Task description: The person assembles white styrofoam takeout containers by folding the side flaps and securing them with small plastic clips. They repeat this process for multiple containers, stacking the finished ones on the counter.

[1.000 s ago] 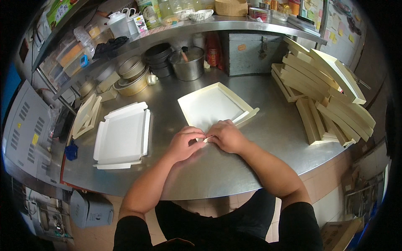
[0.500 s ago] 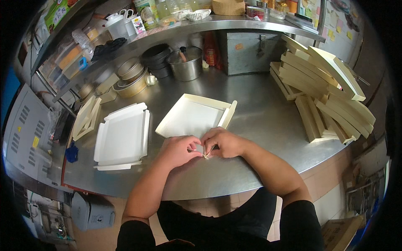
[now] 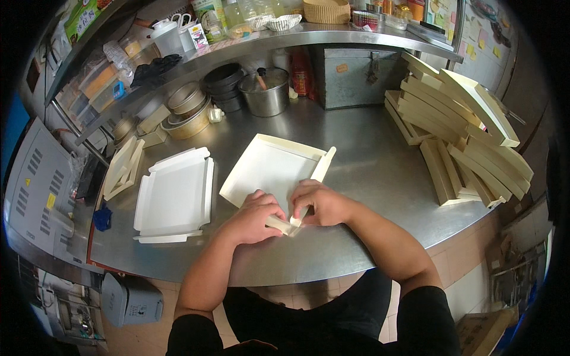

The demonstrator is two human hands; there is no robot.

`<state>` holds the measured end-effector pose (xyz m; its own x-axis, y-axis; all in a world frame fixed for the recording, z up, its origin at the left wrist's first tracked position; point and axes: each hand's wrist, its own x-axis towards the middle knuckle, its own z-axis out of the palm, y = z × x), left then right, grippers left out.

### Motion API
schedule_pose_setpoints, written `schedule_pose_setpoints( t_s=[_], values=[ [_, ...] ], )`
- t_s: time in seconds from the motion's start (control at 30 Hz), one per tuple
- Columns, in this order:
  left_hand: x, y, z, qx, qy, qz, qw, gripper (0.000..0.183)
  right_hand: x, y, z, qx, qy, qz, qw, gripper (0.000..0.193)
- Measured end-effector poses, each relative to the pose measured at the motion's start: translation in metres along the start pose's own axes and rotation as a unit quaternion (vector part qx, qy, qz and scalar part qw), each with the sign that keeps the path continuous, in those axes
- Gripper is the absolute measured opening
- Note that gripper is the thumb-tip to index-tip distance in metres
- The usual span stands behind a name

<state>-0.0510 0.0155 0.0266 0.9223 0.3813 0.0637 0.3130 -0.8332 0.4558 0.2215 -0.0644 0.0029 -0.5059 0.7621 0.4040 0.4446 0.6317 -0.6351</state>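
A steel table (image 3: pixel 380 172) curves across the room, dully reflecting overhead light. Above it runs a steel shelf (image 3: pixel 332 37) crowded with jars, tubs and a basket (image 3: pixel 326 10) — beneath it sit stacked pans (image 3: pixel 189 110), a pot (image 3: pixel 267 92) and a metal box (image 3: pixel 356 77). Notes cover the right wall (image 3: pixel 481 41). The floor (image 3: pixel 469 296) is pale tile — a grey bin (image 3: pixel 130 299) stands at left.

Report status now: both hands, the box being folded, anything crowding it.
Left hand and right hand both pinching near corner flap of cream box blank. Blank flat on steel counter. Finished white tray to the left, apart.
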Motion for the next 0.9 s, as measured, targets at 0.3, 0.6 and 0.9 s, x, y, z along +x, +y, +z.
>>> schedule_pose_setpoints(
  t_s=[0.3,0.6,0.9],
  values=[
    [0.003,-0.006,0.002,-0.227,0.073,0.001,0.971,0.035,-0.003,0.011,0.002,0.021,-0.035,0.004,0.999,0.021],
    [0.008,0.007,0.011,-0.137,0.027,-0.003,0.99,0.036,-0.003,0.007,0.009,-0.036,-0.043,0.02,0.998,0.022],
    [0.013,-0.006,0.016,-0.058,0.064,0.081,0.993,0.024,0.001,-0.002,0.006,-0.049,-0.022,0.072,0.996,0.032]
  ],
)
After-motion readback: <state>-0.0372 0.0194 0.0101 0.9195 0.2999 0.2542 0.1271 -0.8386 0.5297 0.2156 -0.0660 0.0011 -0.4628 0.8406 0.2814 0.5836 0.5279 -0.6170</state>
